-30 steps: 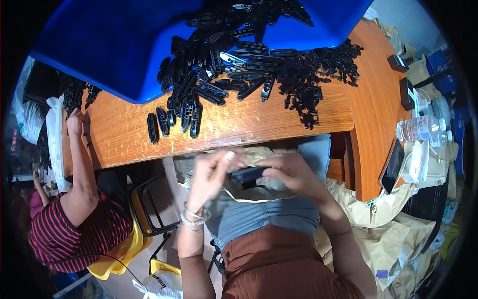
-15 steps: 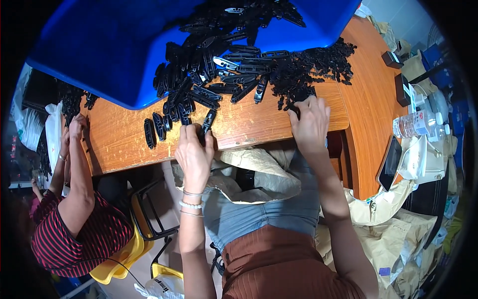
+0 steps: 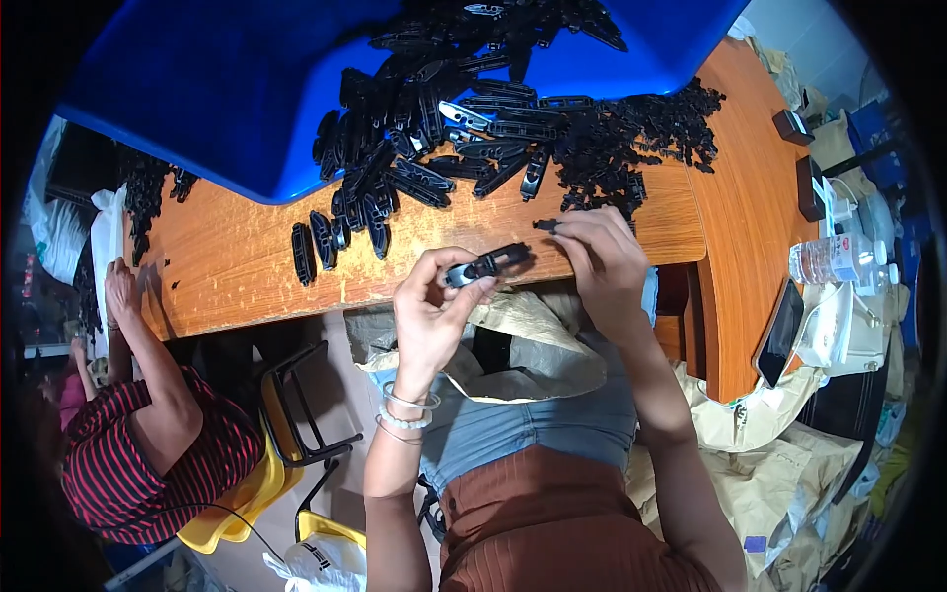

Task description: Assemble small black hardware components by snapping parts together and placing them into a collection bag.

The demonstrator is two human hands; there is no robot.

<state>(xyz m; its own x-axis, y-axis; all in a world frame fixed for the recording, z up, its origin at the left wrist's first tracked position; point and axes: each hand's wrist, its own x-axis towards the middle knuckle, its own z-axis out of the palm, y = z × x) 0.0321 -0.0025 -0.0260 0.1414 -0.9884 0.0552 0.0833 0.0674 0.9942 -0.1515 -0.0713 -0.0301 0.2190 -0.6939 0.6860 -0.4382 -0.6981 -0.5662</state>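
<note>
Your left hand (image 3: 429, 304) grasping an oblong black plastic part (image 3: 489, 264) that juts toward your right hand (image 3: 606, 255), itself pinching a small black piece (image 3: 545, 226), both over the bench (image 3: 247, 242), open paper sack (image 3: 577, 373) below, heaped black parts (image 3: 493, 128) beyond.

The blue bin (image 3: 217, 128) over the surface (image 3: 247, 242) is cut off at the top. Above the surface, the right fingers (image 3: 588, 231) partly hide a black piece (image 3: 544, 226) too small to identify. Before the surface, the paper bag's (image 3: 580, 367) inside is too dark to read.
</note>
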